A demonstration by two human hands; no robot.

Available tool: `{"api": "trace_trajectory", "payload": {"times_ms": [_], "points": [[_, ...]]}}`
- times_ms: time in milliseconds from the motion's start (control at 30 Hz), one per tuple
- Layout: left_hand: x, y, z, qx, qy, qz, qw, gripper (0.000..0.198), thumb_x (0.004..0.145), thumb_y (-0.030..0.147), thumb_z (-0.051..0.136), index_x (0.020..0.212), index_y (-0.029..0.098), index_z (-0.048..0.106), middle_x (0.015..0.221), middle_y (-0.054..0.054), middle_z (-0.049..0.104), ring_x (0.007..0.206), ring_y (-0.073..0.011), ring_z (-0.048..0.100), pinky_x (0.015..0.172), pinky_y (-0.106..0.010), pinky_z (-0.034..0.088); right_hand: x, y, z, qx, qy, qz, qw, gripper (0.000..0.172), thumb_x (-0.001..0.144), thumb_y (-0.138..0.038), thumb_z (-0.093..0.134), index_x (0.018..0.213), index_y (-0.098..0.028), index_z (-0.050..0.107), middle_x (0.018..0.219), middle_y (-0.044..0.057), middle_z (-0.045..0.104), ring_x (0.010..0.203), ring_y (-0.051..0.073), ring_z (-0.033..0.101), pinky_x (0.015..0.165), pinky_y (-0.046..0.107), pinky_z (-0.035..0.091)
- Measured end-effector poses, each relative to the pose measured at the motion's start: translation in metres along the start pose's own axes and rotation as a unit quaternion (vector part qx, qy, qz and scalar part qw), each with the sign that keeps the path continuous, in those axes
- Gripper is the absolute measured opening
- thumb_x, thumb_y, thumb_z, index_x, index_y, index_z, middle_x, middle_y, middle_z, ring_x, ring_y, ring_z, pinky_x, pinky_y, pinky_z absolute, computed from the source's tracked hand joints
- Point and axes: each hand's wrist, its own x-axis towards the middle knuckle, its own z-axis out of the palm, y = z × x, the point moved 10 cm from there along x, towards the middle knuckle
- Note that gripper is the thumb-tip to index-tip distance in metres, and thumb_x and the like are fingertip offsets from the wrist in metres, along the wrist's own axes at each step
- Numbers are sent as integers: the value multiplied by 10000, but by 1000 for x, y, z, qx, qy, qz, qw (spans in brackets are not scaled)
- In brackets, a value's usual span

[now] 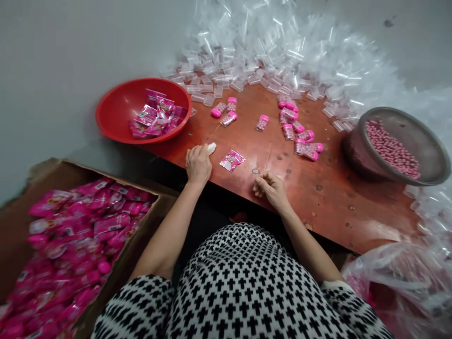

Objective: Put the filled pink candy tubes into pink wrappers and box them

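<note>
**Pink packet between your hands on the red-brown worktop**

Pink and glossy, the small flat packet (232,160) lies on the worktop (328,197) between your hands, touching neither. It is a crinkly rectangle with printed art too small to read.

Your left hand (198,163) rests knuckles-up at the worktop's near edge, its grip curled around something small and white (212,148) that pokes out past the fingers; what it is cannot be told. Your right hand (270,186) sits near the edge too, fingers loosely curled inward, and you cannot tell from here whether that grip holds anything.

Beyond the packet, small clear tubes with pink caps (303,141) lie scattered on their sides. A smooth red plastic bowl (116,113) to your left holds more pink packets. To your right a round grey basin (423,141) is part-filled with small pink beads. A heap of clear, empty plastic tubes (282,52) is banked along the far side. A cardboard box (137,263) by your left knee is full of shiny pink packs, and a crumpled clear plastic bag (399,278) sits at your right.
</note>
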Motion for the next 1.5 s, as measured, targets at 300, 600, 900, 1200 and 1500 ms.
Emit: {"api": "trace_trajectory", "payload": {"times_ms": [300,600,900,1200,1500], "points": [[-36,50,28,14,-62,144,988,272,893,311,537,1087,201,693,1310,-82,605,1318,-274,452,1140,-479,286,-2,4,-1,-11,-9,-7,1000,345,754,-515,667,771,-192,548,582,-36,641,453,75,566,429,176,442],[-42,49,18,-115,16,101,988,196,877,262,563,958,216,735,1217,-69,665,1204,-241,568,1100,-475,365,10,-3,6,-7,13,-27,1000,353,746,-508,668,842,-196,534,674,-26,636,545,94,592,484,202,464],[-66,73,-3,-350,-26,-46,935,404,742,326,733,1132,233,684,1225,-75,659,1148,-235,607,1042,-383,445,43,-19,18,59,1,-52,997,450,647,-394,744,963,-212,481,610,-109,481,529,65,491,515,188,409],[-85,68,58,-514,-229,-298,772,369,526,404,856,715,109,741,718,-46,696,653,-133,660,628,-226,584,33,-30,11,-116,-116,-28,986,361,726,-377,677,995,-213,502,606,-96,511,459,90,463,425,203,358],[-97,52,58,-553,-136,-407,714,295,476,220,872,691,93,716,675,-43,707,539,-106,639,488,-175,553,64,-78,-131,-589,217,-73,775,310,865,-308,534,1110,-127,590,1214,191,598,1120,315,514,913,452,404]]}}
